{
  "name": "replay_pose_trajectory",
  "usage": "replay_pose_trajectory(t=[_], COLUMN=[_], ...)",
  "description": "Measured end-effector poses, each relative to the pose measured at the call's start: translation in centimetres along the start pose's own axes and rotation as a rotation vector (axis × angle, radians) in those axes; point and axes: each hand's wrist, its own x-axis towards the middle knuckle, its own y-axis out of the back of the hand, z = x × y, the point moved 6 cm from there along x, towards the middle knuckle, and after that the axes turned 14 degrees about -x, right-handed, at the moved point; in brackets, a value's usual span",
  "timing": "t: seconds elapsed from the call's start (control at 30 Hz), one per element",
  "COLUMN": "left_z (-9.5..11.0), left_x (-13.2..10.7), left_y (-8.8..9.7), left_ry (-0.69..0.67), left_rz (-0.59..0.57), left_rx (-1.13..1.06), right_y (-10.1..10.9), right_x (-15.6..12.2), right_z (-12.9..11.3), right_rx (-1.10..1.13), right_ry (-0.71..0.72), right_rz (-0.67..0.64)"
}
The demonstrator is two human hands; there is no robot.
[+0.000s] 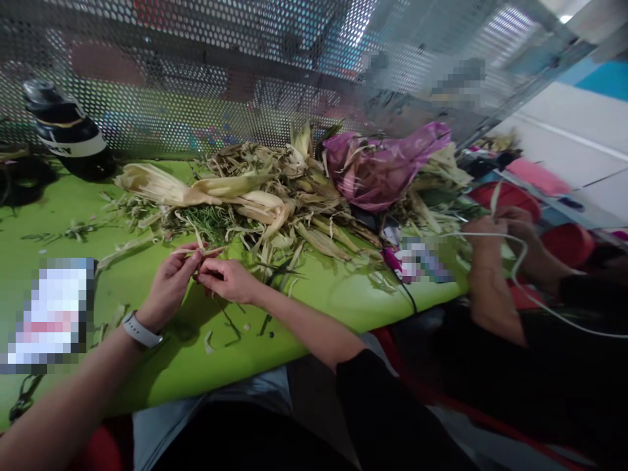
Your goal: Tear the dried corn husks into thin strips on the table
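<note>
My left hand [169, 286], with a white watch on the wrist, and my right hand [228, 280] meet over the green table [161, 353]. Both pinch a thin strip of dried corn husk [196, 250] between fingertips. Just beyond them lies a big pile of corn husks [255, 193], pale yellow and brown, with some green stalks mixed in.
A pink plastic bag [380, 167] sits on the pile's right side. A perforated metal screen [196, 78] backs the table. A black-and-white shoe-like object [66, 127] rests far left. At right, another person's hands [495, 229] work husk, near a white cable [534, 294].
</note>
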Motion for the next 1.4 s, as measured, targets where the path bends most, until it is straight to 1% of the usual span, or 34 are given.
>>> replay_pose_trajectory(t=[0.07, 0.1, 0.13, 0.2, 0.27, 0.3, 0.33, 0.37, 0.43, 0.5, 0.57, 0.63, 0.8, 0.9, 1.0, 1.03, 1.1, 1.2, 1.27, 1.3, 1.33, 1.4], left_z=[0.3, 0.5, 0.7, 1.1, 1.4, 1.6, 1.6, 1.6, 1.4, 1.0, 0.9, 0.8, 0.6, 0.2, -0.3, -0.3, -0.2, 0.1, 0.1, 0.0, 0.0, -0.2], left_x=[0.1, 0.2, 0.2, 0.2, 0.1, 0.0, -0.1, -0.1, -0.3, -0.3, -0.3, -0.3, -0.5, -0.6, -0.7, -0.8, -0.8, -0.6, -0.6, -0.6, -0.6, -0.7], left_y=[0.1, 0.2, 0.4, 0.5, 0.2, -0.1, -0.4, -0.7, -1.3, -1.7, -1.8, -1.8, -2.0, -2.1, -2.3, -2.3, -2.2, -1.7, -1.3, -1.2, -1.3, -1.6], left_ry=[-0.002, -0.001, -0.002, -0.006, -0.019, -0.027, -0.032, -0.033, -0.017, 0.003, 0.006, 0.01, 0.04, 0.083, 0.159, 0.178, 0.195, 0.201, 0.219, 0.227, 0.233, 0.25], left_rz=[-0.014, -0.015, -0.007, -0.013, -0.058, -0.087, -0.117, -0.15, -0.215, -0.271, -0.295, -0.315, -0.38, -0.441, -0.491, -0.491, -0.452, -0.319, -0.257, -0.25, -0.266, -0.342], left_rx=[0.03, 0.043, 0.047, 0.054, 0.09, 0.12, 0.159, 0.207, 0.312, 0.395, 0.446, 0.468, 0.512, 0.522, 0.472, 0.443, 0.354, 0.167, 0.071, 0.053, 0.064, 0.151], right_y=[0.5, 1.0, 1.7, 3.4, 5.2, 5.9, 6.4, 6.6, 6.5, 5.9, 5.3, 5.0, 4.8, 4.2, 3.9, 4.0, 4.6, 6.3, 6.9, 7.0, 7.1, 7.2], right_x=[-0.2, -0.3, -0.4, -0.9, -1.6, -1.8, -2.0, -2.1, -1.8, -1.4, -0.9, -0.5, -0.1, -0.1, -0.1, -0.1, -0.1, -0.2, -0.2, -0.1, -0.1, -0.2], right_z=[-0.4, -0.6, -0.8, -1.2, -1.4, -1.5, -1.4, -1.4, -1.4, -1.3, -0.9, -0.6, 0.1, -0.1, -0.4, -0.4, 0.0, 1.0, 1.6, 1.8, 1.8, 1.6], right_rx=[-0.121, -0.191, -0.264, -0.404, -0.498, -0.521, -0.53, -0.529, -0.525, -0.516, -0.481, -0.415, -0.23, -0.238, -0.252, -0.241, -0.185, -0.053, 0.018, 0.034, 0.034, -0.017], right_ry=[0.017, 0.03, 0.044, 0.071, 0.076, 0.072, 0.069, 0.074, 0.099, 0.113, 0.114, 0.118, 0.092, 0.079, 0.094, 0.086, 0.043, -0.032, -0.05, -0.051, -0.048, -0.027], right_rz=[0.062, 0.122, 0.2, 0.408, 0.623, 0.704, 0.758, 0.78, 0.749, 0.657, 0.554, 0.484, 0.441, 0.429, 0.427, 0.419, 0.401, 0.389, 0.344, 0.328, 0.325, 0.374])
